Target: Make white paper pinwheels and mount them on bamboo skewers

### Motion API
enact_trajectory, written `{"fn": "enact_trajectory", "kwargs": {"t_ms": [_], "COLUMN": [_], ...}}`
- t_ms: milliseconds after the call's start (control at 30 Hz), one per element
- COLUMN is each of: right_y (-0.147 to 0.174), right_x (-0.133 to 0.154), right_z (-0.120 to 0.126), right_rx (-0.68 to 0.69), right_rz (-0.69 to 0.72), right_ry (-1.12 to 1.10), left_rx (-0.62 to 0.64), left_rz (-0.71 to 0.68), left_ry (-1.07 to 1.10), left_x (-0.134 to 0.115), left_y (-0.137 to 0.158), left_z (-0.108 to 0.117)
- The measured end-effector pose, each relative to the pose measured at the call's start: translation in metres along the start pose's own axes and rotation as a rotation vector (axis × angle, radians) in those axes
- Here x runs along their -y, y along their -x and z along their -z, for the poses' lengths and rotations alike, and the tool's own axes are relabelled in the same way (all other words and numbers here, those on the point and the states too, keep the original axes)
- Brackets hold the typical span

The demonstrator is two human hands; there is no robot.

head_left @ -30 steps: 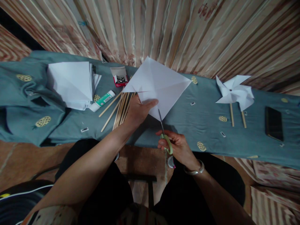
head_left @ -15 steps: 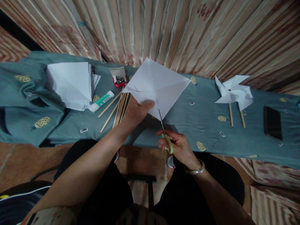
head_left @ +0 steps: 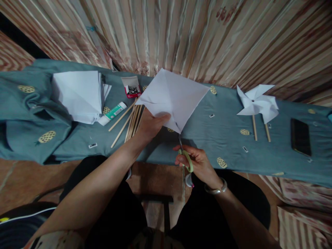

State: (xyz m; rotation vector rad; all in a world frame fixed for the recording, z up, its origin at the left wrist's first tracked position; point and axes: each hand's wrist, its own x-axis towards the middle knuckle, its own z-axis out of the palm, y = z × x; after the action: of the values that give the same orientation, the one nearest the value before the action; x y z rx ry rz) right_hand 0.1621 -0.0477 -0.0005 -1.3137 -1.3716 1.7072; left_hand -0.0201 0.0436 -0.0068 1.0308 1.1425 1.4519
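Over a cloth-covered desk (head_left: 228, 141), the left hand (head_left: 151, 126) clamps a creased paper square (head_left: 183, 93), thumb on top, seemingly keeping its near corner steady against the green-handled scissors (head_left: 190, 159) gripped, apart from it, by the right hand (head_left: 199, 160).

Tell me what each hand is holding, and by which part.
The left hand holds the creased white paper square by its lower-left edge. The right hand holds the scissors by their light-green handles.
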Motion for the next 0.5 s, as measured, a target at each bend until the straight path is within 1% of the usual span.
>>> {"fn": "enact_trajectory", "kwargs": {"t_ms": [133, 233, 367, 500], "right_y": [-0.001, -0.001, -0.002, -0.003], "right_x": [0.001, 0.002, 0.003, 0.001], "right_z": [0.000, 0.001, 0.001, 0.002], "right_rx": [0.005, 0.000, -0.010, -0.016], "right_rz": [0.005, 0.003, 0.011, 0.018], "right_ry": [-0.008, -0.008, -0.011, -0.002], "left_rx": [0.002, 0.033, 0.066, 0.063], "left_rz": [0.016, 0.044, 0.076, 0.108], "left_ry": [0.026, 0.031, -0.013, -0.046], "left_x": [-0.002, -0.004, -0.006, -0.008], "left_y": [0.003, 0.007, 0.012, 0.013], "left_z": [-0.002, -0.005, -0.008, -0.009]}}
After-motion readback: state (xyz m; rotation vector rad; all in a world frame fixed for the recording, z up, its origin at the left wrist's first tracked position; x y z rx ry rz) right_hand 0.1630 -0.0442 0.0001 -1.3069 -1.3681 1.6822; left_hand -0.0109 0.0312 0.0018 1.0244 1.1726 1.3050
